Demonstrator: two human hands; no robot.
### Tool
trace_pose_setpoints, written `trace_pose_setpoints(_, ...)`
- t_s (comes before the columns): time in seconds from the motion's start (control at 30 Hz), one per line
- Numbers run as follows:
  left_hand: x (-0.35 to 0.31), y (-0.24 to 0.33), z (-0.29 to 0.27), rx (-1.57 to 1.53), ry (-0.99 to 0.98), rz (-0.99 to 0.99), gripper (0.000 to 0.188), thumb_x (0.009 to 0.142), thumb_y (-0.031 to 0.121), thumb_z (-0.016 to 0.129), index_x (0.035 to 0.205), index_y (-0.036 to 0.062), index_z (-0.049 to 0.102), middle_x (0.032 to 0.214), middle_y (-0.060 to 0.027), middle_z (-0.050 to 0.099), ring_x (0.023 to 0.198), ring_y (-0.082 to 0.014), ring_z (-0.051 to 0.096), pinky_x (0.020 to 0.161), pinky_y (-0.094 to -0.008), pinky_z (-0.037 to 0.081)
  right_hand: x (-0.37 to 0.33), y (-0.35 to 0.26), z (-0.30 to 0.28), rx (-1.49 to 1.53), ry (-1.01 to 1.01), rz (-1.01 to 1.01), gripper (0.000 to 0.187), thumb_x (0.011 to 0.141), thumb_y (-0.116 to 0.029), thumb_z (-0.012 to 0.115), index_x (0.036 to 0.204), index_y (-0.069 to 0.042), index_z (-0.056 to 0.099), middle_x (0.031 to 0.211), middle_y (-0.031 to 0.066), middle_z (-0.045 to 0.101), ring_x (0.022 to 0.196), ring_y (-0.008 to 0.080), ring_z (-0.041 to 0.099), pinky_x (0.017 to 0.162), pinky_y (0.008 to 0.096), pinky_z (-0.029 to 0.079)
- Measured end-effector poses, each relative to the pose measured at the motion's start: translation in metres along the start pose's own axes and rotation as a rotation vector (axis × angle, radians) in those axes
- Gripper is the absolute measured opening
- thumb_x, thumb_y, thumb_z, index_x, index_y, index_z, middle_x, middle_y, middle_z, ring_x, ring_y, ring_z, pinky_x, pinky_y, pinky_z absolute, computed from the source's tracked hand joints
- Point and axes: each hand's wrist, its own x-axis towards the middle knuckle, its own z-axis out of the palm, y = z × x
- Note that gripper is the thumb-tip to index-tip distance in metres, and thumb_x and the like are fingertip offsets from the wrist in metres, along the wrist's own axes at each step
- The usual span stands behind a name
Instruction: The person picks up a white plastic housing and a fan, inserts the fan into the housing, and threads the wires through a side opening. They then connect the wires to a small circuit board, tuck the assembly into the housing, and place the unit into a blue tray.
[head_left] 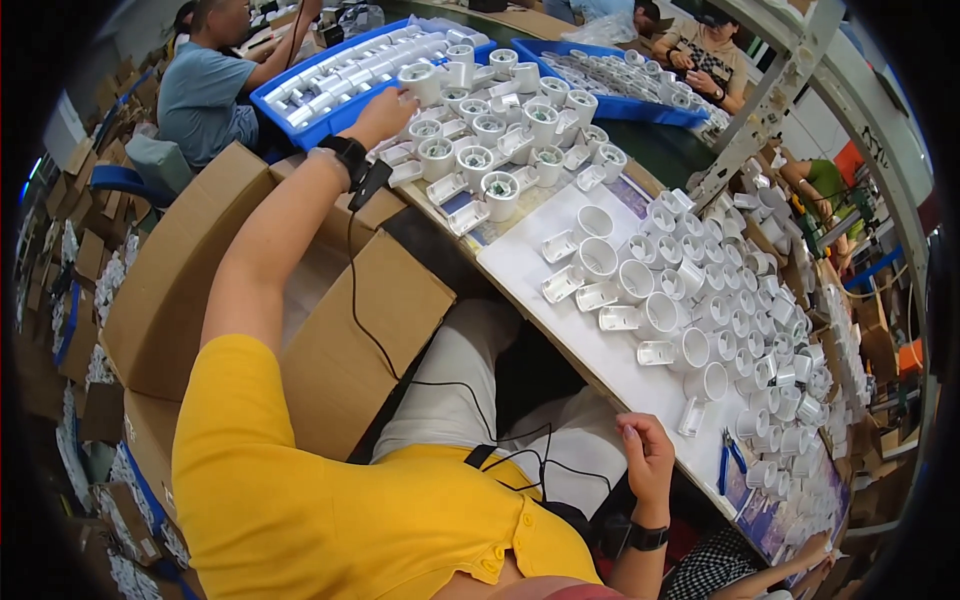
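My left hand (pixel 384 114) is stretched out to the far end of the workbench, its fingers curled against a white round plastic housing (pixel 420 84) with a short side arm. Around it stand several similar housings, such as one (pixel 500 194) with a green circuit board inside. My right hand (pixel 648 452) hangs by the near table edge, fingers curled in, with nothing visible in them. Close to it on the bench lie blue-handled pliers (pixel 731 460) and rows of white housings (pixel 690 348) that look hollow.
A blue tray (pixel 322 128) of white tubular parts sits beyond my left hand, with another blue tray (pixel 640 110) to its right. An open cardboard box (pixel 365 335) stands left of my legs. Black cables (pixel 450 384) cross my lap. A metal post (pixel 770 105) rises behind the bench; other people sit nearby.
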Motion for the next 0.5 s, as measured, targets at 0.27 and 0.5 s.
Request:
trace_pose_setpoints(0.27, 0.068, 0.023, 0.07, 0.207, -0.039, 0.168, 0.045, 0.087, 0.035, 0.057, 0.11, -0.0032, 0.06, 0.111, -0.027, 0.062, 0.102, -0.0412, 0.06, 0.09, -0.0451, 0.048, -0.009, 0.003, -0.001, -0.055, 0.046, 0.128, 0.013, 0.093, -0.002, 0.051, 0.1, 0.002, 0.061, 0.096, 0.0064, 0.062, 0.087, 0.0123, 0.057, 0.081, 0.0244, 0.046)
trace_pose_setpoints(0.5, 0.105, -0.002, 0.103, 0.29, -0.102, 0.164, 0.048, 0.087, 0.039, 0.055, 0.11, -0.0025, 0.061, 0.112, -0.0272, 0.061, 0.104, -0.0411, 0.06, 0.091, -0.0459, 0.047, -0.007, 0.003, -0.002, -0.057, 0.073, 0.197, 0.012, 0.093, -0.003, 0.051, 0.099, 0.002, 0.061, 0.096, 0.0067, 0.063, 0.088, 0.0129, 0.058, 0.081, 0.0242, 0.046)
